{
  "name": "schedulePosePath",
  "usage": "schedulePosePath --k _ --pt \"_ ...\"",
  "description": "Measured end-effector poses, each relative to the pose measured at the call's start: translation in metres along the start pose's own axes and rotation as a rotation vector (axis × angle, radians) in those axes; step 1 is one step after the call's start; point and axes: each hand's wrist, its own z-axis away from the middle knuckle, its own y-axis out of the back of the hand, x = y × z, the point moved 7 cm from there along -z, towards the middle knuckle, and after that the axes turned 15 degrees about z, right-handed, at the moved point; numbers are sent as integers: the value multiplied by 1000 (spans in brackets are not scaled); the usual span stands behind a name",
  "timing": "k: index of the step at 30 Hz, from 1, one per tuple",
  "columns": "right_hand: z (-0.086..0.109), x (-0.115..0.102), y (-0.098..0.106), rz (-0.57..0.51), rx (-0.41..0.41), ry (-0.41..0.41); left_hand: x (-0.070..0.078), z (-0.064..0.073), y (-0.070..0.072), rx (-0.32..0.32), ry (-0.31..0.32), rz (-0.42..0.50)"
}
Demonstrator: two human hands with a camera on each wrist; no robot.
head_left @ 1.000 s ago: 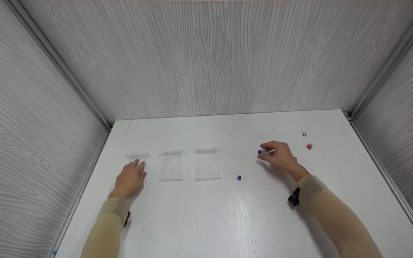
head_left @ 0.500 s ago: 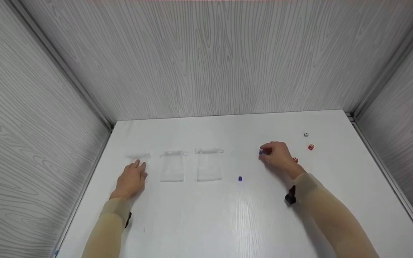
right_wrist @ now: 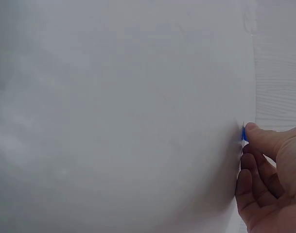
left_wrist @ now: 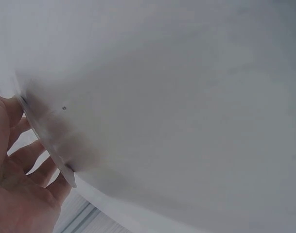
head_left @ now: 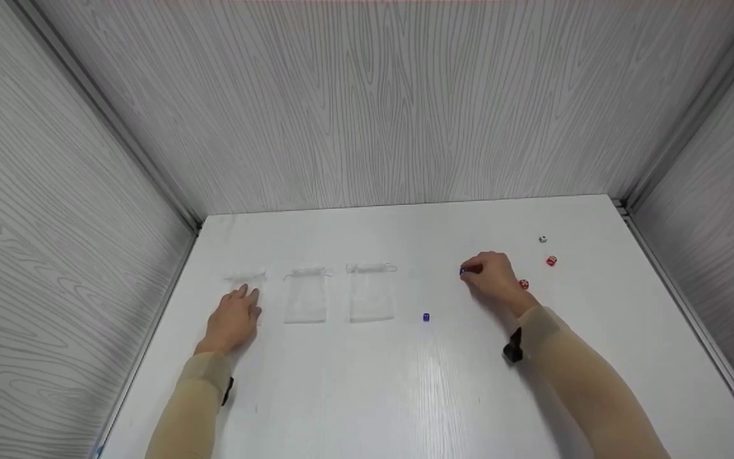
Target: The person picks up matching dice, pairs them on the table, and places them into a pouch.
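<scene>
My right hand is at the right half of the white table, its thumb and fingertips pinching a small blue die. In the right wrist view only a sliver of that blue die shows beside the thumb. A second blue die lies nearer to me, left of this hand. At the left, my left hand rests on a sheer white drawstring pouch, fingers spread and relaxed; the hand covers much of the pouch. In the left wrist view the left hand's fingers lie at the tabletop.
Two more sheer drawstring pouches, one left and one right, lie flat mid-table. One red die is close behind the right wrist, another red die farther right, with a white die beyond. Wood-grain panels wall the table.
The right thumb and fingers have closed from spread around the blue die to pinching it. A red die behind the right wrist shows more now. The left hand stays on its pouch.
</scene>
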Motion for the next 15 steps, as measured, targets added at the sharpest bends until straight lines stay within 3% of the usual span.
schedulePosePath --k 9,15 --pt "2 -3 0 -25 21 26 1 0 1 10 -4 -8" --pt "14 -8 -4 -61 21 40 2 0 2 15 -7 -14"
